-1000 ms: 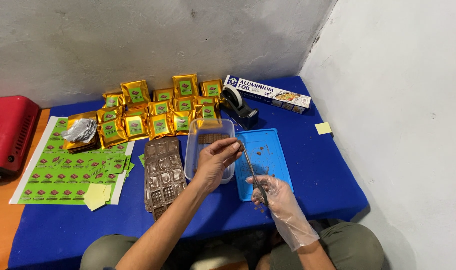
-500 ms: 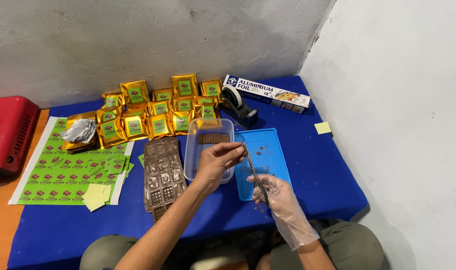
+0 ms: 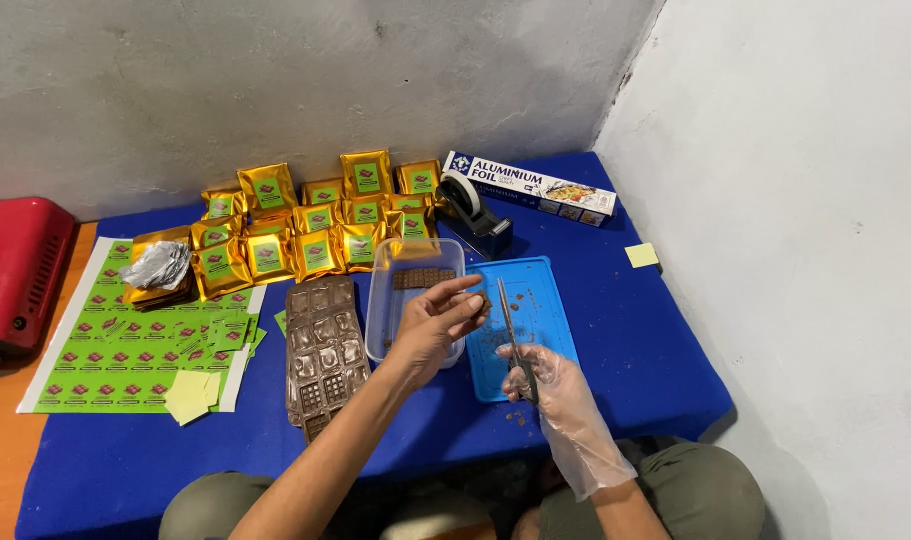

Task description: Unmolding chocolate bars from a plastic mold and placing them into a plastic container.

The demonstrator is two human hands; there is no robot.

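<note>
My bare left hand [image 3: 437, 325] hovers over the near end of a clear plastic container [image 3: 387, 300] and pinches a small brown chocolate piece [image 3: 482, 300] in its fingertips. My right hand [image 3: 543, 378], in a clear plastic glove, grips a thin metal knife [image 3: 508, 330] whose tip points at that piece. Both hands meet at the left edge of a blue cutting board [image 3: 545, 310] speckled with brown crumbs. More chocolate bars [image 3: 422, 277] lie at the far end of the container. A brown chocolate mould [image 3: 323, 350] lies left of the container.
Several gold pouches [image 3: 315, 225] with green labels stand at the back. A green sticker sheet [image 3: 125, 340] and yellow notes [image 3: 190, 395] lie left. A red appliance [image 3: 15, 275], tape dispenser [image 3: 475, 215], foil box [image 3: 530, 187] and crumpled foil [image 3: 160, 265] surround them.
My left hand has shifted slightly right, bringing the chocolate piece to the knife tip. The right hand has hardly moved.
</note>
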